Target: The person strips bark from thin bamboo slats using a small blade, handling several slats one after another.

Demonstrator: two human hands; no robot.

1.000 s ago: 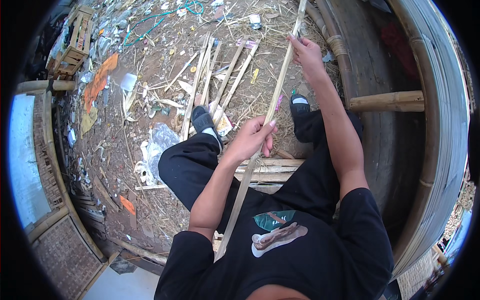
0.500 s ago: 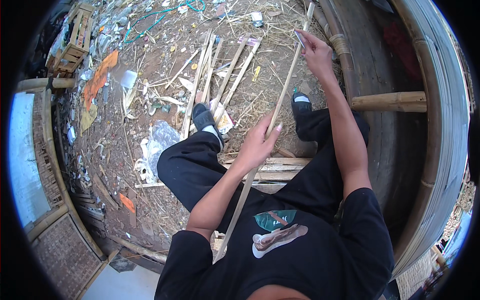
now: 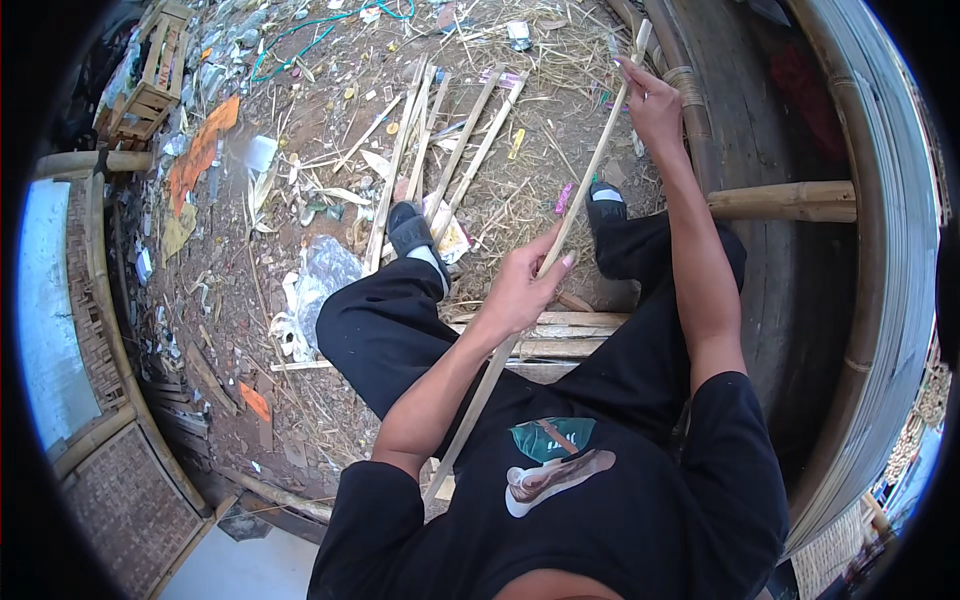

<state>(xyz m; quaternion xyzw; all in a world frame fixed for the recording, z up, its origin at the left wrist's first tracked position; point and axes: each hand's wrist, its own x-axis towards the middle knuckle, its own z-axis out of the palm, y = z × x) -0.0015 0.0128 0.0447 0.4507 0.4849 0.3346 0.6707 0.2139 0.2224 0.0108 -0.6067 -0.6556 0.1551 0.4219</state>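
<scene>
A long pale bamboo strip (image 3: 590,180) slants from my lap up to the far right. My left hand (image 3: 528,285) is closed around its middle, thumb on top. Near the strip's far end, my right hand (image 3: 655,105) grips a small knife (image 3: 615,47). Its thin blade shows faintly beside the strip, and its handle is mostly hidden in my fingers. The strip's near end passes between my left forearm and my shirt.
Several split bamboo strips (image 3: 465,150) lie on the littered ground near my left sandal. More pieces (image 3: 570,335) lie between my legs. A bamboo-framed wooden bench (image 3: 775,270) stands at right, with a crossbar (image 3: 785,202). A wooden crate (image 3: 155,75) sits far left.
My right hand has moved slightly right and nearer, with the knife now on the far left side of the strip's end. The strip has tilted a little to the right.
</scene>
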